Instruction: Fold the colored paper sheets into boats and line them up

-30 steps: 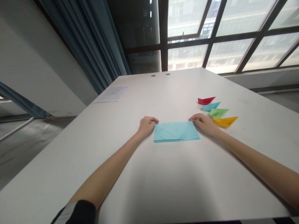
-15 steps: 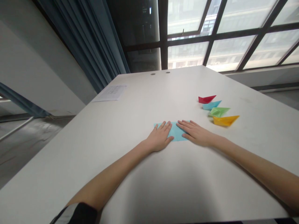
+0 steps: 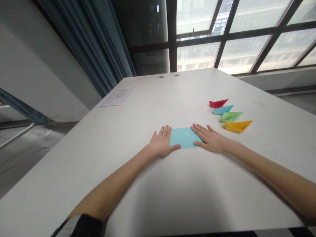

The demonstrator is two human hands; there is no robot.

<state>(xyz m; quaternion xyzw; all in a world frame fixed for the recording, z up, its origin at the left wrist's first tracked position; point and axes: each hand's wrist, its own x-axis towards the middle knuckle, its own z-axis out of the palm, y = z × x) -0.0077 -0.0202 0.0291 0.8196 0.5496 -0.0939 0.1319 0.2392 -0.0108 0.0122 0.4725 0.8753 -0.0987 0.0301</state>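
A light blue sheet of paper (image 3: 185,137) lies flat on the white table (image 3: 153,187). At its left side my left hand (image 3: 163,143) rests flat with fingers spread, the thumb over the paper's near edge. My right hand (image 3: 209,139) lies palm down on the right end of the sheet, fingers stretched out, hiding part of that end. Neither hand grips anything.
Right of the paper stands a slanting row of folded paper boats: red (image 3: 218,103), blue (image 3: 223,110), green (image 3: 231,116) and yellow (image 3: 238,126). A printed sheet (image 3: 116,97) lies at the table's left edge. Behind are a blue curtain (image 3: 91,42) and windows.
My left hand has slid left across the blue paper to its left side, uncovering more of it. My right hand has shifted slightly right. The boats stay in place.
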